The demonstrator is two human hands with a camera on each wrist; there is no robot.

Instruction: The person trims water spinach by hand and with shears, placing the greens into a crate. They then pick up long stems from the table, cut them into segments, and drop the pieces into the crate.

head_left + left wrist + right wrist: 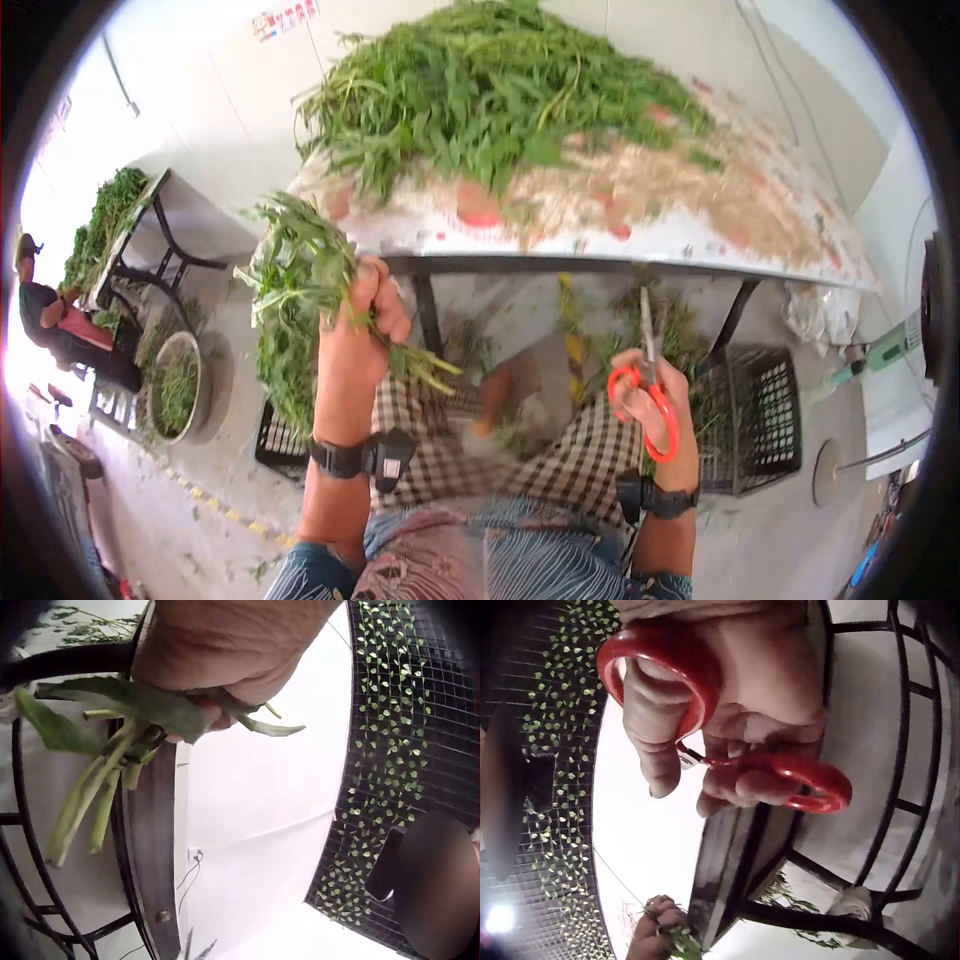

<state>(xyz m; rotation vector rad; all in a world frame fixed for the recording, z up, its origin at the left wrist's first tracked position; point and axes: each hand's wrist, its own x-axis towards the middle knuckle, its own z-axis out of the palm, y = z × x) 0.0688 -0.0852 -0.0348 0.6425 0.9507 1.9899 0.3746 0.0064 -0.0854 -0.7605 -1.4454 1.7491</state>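
Note:
My left hand [372,305] grips a bunch of leafy green stems [300,270] in front of the table's near edge. Cut stem ends [86,802] stick out below the fist in the left wrist view, while the leaves hang over its far side. On the right, my right hand [655,395] holds orange-red-handled scissors [650,345], blades pointing away toward the table. In the right wrist view the thumb passes through one loop [656,671] and fingers curl at the other. The two hands are well apart.
A large heap of leafy stems [500,90] lies on the covered table [680,225]. Black crates [765,420] stand below on both sides. To the left are a round basin [178,390] of greens and another person [70,325] seated by a second table. Trimmings lie on the floor.

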